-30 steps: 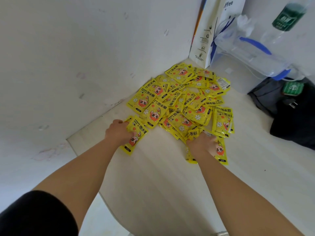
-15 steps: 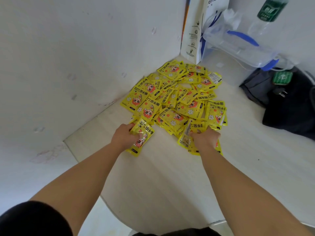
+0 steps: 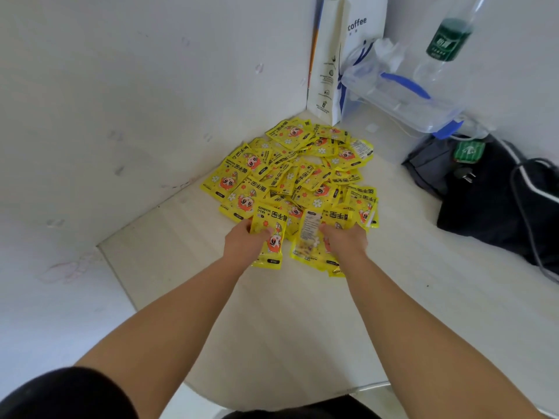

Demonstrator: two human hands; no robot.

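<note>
I have the left hand (image 3: 242,243) curled round a yellow packet (image 3: 273,249) at the near edge of the pile (image 3: 296,170) on the counter (image 3: 272,313). The packet lies picture side up, its long axis running away from me. The right hand (image 3: 344,241) grips a second packet (image 3: 308,237) just beside it (printed back showing), lengthwise the same way, one short end toward me.

Yellow sachets (image 3: 290,176) lying heaped: several dozen, overlapping, exact number not countable. Two grips showing: left grip (image 3: 242,243), right grip (image 3: 344,241), each holding one sachet. Standing behind: one paper bag (image 3: 348,55), one clear jug (image 3: 393,98), one bottle (image 3: 447,40). One black bag (image 3: 490,207) lying.
</note>
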